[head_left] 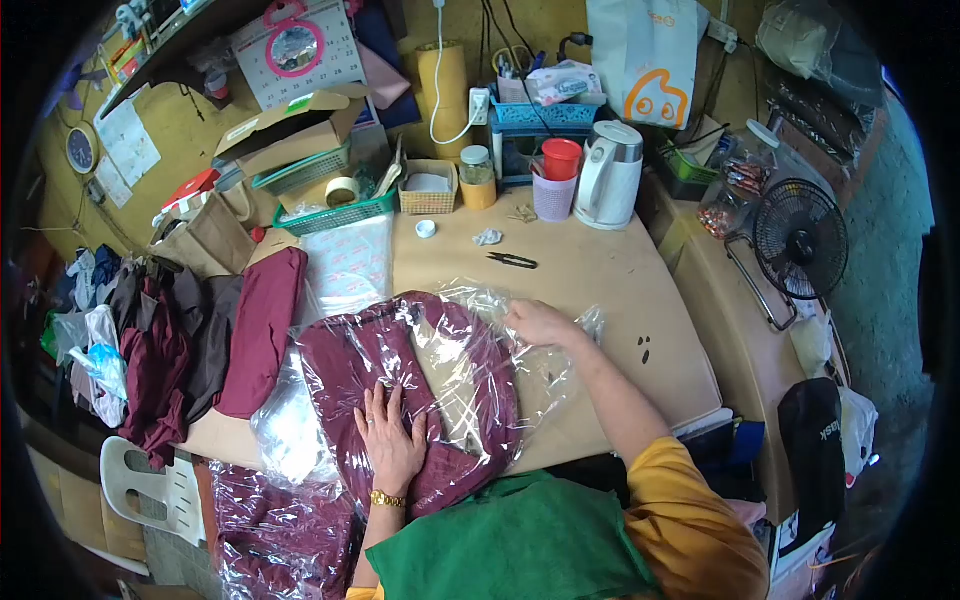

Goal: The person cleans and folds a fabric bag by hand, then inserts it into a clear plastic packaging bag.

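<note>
A maroon garment (352, 378) lies inside a clear plastic bag (455, 395) at the table's front edge, curving round a gap that shows the tabletop. My left hand (392, 442) rests flat on the bagged garment, its fingers stretched out and a gold watch on the wrist. At the bag's far right side, my right hand (540, 323) has its fingers closed on the loose plastic. Crumpled clear film spreads around that hand; its fingertips are partly hidden. A folded maroon cloth (264, 335) lies to the left of the bag.
Black thread snips (512, 261) lie beyond the bag, near a small white lid (426, 229). Flat plastic bags (350, 260) are stacked at the back left. A white electric kettle (610, 175) and a black fan (800, 238) stand right. More bagged maroon garments (280, 530) sit below the table.
</note>
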`<state>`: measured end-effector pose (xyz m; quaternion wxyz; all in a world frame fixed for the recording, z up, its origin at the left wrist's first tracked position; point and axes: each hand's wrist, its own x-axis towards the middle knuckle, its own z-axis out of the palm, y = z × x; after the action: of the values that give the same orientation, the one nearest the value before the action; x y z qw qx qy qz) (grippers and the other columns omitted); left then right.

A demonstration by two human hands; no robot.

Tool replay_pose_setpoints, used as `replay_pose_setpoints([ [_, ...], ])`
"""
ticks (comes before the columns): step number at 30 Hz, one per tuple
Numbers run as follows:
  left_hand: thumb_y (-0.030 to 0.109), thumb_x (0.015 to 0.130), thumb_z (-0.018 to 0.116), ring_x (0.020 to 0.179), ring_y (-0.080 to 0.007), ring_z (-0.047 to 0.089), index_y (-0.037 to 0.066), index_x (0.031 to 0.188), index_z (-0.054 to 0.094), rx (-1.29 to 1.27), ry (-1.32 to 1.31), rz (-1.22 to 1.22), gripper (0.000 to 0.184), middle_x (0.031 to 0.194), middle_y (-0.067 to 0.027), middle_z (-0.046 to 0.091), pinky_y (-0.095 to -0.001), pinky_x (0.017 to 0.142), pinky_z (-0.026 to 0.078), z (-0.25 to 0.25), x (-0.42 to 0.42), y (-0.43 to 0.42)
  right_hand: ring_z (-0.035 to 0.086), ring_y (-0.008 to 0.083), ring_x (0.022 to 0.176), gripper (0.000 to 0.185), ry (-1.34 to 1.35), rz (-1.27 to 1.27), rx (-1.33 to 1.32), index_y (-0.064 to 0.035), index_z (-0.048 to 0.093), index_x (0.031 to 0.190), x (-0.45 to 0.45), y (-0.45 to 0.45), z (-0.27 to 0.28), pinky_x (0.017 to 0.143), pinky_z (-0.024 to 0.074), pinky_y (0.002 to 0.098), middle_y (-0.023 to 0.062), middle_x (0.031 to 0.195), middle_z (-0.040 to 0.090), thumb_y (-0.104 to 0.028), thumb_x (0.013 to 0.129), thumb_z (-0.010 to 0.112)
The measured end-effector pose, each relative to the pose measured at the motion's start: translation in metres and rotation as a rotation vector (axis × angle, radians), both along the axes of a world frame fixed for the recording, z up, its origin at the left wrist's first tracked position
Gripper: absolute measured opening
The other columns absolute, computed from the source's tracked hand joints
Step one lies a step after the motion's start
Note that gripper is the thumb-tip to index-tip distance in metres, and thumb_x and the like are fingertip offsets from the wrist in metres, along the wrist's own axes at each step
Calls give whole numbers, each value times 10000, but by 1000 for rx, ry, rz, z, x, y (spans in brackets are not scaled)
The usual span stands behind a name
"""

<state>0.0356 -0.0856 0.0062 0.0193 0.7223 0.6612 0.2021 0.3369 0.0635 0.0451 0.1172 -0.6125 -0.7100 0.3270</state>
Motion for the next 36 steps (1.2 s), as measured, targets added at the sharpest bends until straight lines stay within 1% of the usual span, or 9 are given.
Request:
replay_pose_setpoints([
  [6,398,920,593,1458,-366,260,102,1433,455,-14,-6,1,608,1531,-193,356,-536,1195,142,2,1,1,668,264,874,163,1753,-426,-240,-6,584,1035,25,23,-56,717,535,366,113,1021,680,-34,880,626],
  [15,397,910,606,1453,-369,270,99,1428,462,-31,-9,-1,615,1528,-189,360,-539,1195,151,3,2,1,621,111,739,215,783,-693,370,-51,538,1067,94,2,-11,645,520,250,49,917,671,-72,888,657],
  [18,401,910,607,1452,-370,270,97,1425,463,-32,-3,8,615,1530,-190,356,-542,1194,151,2,0,2,606,130,757,357,103,62,771,-20,581,1132,72,-36,-16,675,486,276,21,829,636,-94,807,706],
  [20,400,905,616,1451,-370,271,98,1420,466,2,-27,-13,616,1528,-194,357,-546,1192,150,0,-1,3,627,152,787,523,384,-414,97,0,545,1262,119,-40,-11,694,503,288,42,865,663,-109,786,732],
  [22,403,898,626,1449,-380,271,98,1414,471,13,-60,-12,618,1522,-199,360,-545,1190,152,-2,-4,7,629,157,791,601,225,-533,602,11,517,1331,185,-30,-48,718,516,304,67,891,680,-170,810,756],
  [25,439,825,733,1368,-415,361,55,1425,435,152,-229,-21,772,1457,-229,403,-562,1144,237,12,7,4,642,169,824,575,288,-651,162,15,522,1346,171,-48,-49,749,530,312,96,924,696,-230,870,734],
  [29,394,744,829,1180,-379,549,5,1418,421,-295,-599,-408,879,1399,-243,447,-469,984,455,83,88,-6,624,169,1062,473,746,-309,114,31,500,1368,77,-71,-31,910,499,287,121,1167,664,-206,977,618],
  [31,424,793,783,1052,-369,640,-26,1299,517,24,-616,-537,727,1270,-259,550,-454,823,521,48,128,18,612,180,1122,450,1012,-8,-170,43,504,1344,24,-94,24,969,488,342,151,1263,620,-229,997,595],
  [36,369,1042,483,820,-167,660,-12,1122,607,-240,-1166,-465,409,909,-102,679,-348,686,520,154,133,85,621,214,1122,428,1224,-172,438,-9,518,1330,33,-105,50,950,498,364,139,1239,630,-308,1025,535],
])
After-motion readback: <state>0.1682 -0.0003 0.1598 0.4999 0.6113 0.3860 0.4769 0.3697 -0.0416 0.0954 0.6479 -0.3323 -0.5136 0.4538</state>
